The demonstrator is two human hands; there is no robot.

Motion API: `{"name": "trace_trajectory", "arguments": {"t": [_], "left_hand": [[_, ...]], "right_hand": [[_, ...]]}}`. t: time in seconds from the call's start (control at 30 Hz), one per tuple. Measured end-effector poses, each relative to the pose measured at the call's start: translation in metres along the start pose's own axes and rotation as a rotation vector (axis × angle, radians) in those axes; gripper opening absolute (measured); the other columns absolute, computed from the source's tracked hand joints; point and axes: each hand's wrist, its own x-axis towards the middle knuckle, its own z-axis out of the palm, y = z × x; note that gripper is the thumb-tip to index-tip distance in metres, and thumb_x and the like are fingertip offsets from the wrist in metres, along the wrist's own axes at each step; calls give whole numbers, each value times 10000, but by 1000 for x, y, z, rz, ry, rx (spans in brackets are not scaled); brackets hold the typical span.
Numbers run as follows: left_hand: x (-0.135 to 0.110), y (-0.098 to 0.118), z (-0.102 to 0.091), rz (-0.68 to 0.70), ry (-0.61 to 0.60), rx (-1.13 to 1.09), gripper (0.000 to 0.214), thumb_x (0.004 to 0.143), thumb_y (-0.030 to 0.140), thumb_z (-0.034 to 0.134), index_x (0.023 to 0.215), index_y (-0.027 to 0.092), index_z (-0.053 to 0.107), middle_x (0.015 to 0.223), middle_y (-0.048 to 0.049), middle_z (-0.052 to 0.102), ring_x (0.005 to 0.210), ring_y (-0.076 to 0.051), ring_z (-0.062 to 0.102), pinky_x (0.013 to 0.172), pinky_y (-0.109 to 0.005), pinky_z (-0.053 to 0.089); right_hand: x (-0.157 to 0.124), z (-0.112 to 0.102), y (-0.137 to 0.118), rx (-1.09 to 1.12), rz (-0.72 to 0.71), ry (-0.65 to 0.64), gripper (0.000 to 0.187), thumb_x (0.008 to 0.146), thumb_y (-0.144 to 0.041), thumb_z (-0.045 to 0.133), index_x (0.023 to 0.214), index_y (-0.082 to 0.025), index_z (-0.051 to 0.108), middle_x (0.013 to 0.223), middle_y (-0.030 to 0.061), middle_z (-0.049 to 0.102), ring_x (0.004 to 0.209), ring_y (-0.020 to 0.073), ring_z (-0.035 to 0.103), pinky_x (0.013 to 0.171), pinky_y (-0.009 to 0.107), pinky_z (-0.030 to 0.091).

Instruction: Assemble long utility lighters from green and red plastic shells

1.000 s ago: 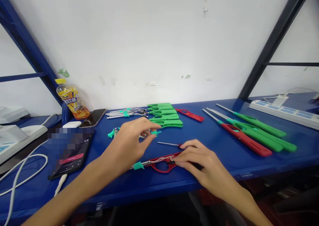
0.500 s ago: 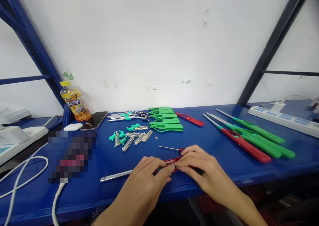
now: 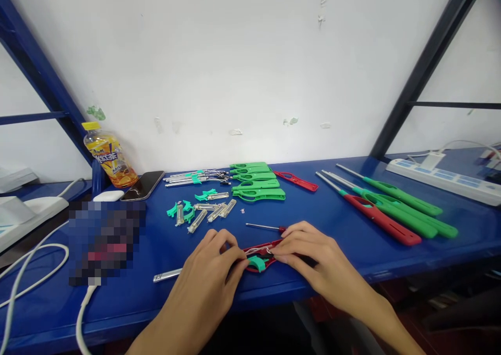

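Near the bench's front edge lies an open red lighter shell with a metal tube sticking out to the left. My left hand pinches a small teal trigger piece against the shell. My right hand rests on the shell's right part, fingers curled and pressing it down. A small red-handled screwdriver lies just behind my hands.
Teal triggers and metal parts lie behind, beside stacked green shells and one red shell half. Finished long lighters lie right, a power strip farther right. A bottle, phones and white cables are left.
My left hand came back from the small parts pile with a teal trigger and now holds it at the red shell. The right hand stayed on the shell.
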Motion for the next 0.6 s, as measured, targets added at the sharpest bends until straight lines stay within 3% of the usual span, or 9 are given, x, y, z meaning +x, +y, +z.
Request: {"name": "trace_trajectory", "arguments": {"t": [0.13,0.43,0.6], "left_hand": [[8,2,-2,-56,-78,-9,165,1000,128,628,904,206,737,985,-43,650,898,-233,622,773,-368,542],[8,-7,-7,36,0,111,120,1007,121,598,968,206,674,995,-30,674,878,-234,648,755,-357,536],[1,-4,-13,36,37,23,166,1045,161,540,957,226,664,990,-21,663,884,-229,621,788,-368,515]], "right_hand": [[1,0,-1,11,-8,4,154,1025,-182,673,1071,-288,775,1032,-39,805,1055,202,633,978,344,506],[1,-1,0,-8,4,-11,144,1030,-189,664,1071,-263,780,1034,-15,814,1052,216,642,966,350,516],[1,-1,-1,-9,-4,-17,148,1031,-187,660,1075,-259,783,1033,-11,814,1050,211,643,972,354,521]]}}
